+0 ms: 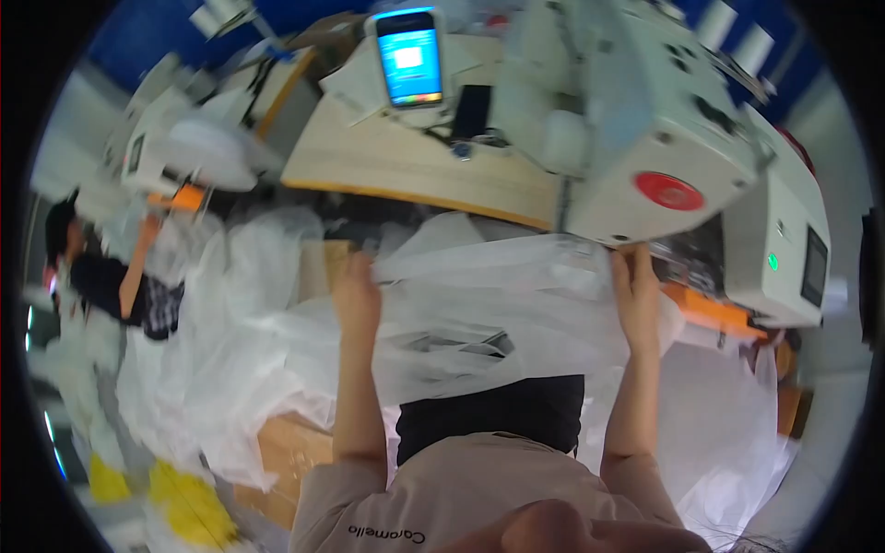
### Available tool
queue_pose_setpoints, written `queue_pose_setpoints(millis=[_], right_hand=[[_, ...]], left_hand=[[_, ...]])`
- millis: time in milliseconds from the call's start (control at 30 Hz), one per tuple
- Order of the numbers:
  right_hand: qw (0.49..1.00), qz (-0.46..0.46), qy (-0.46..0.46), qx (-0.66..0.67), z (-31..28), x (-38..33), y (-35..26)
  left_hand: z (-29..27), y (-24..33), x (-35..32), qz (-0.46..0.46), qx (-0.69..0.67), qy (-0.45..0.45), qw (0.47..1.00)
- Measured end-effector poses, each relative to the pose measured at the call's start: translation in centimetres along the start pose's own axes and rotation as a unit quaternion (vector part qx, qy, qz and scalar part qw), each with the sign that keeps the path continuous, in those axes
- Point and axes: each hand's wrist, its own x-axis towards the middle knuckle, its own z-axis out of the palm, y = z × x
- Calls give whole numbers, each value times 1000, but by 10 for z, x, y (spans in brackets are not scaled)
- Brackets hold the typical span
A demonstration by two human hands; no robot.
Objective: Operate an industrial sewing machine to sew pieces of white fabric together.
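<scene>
A sheet of thin white translucent fabric (498, 304) is held stretched between the left hand (356, 293) and the right hand (636, 293), each closed on one of its upper corners, just off the wooden worktop's (406, 161) near edge, below the white sewing machine (636, 120).

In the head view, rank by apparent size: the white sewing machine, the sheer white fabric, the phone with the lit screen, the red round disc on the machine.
1. sheer white fabric
2. white sewing machine, though nearer the camera
3. phone
4. red disc
</scene>
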Motion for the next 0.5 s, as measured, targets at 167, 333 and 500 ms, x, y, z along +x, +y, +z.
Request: queue_pose_setpoints(millis=[167,333,500], right_hand=[[981,-126,135,-56,-15,-3,-9],[997,-45,57,7,-44,-13,13],[965,175,125,150,-71,-50,27]], left_hand=[[4,12,19,56,-225,12,973],[2,67,48,167,-326,15,930],[-7,101,46,-2,-443,-134,886]])
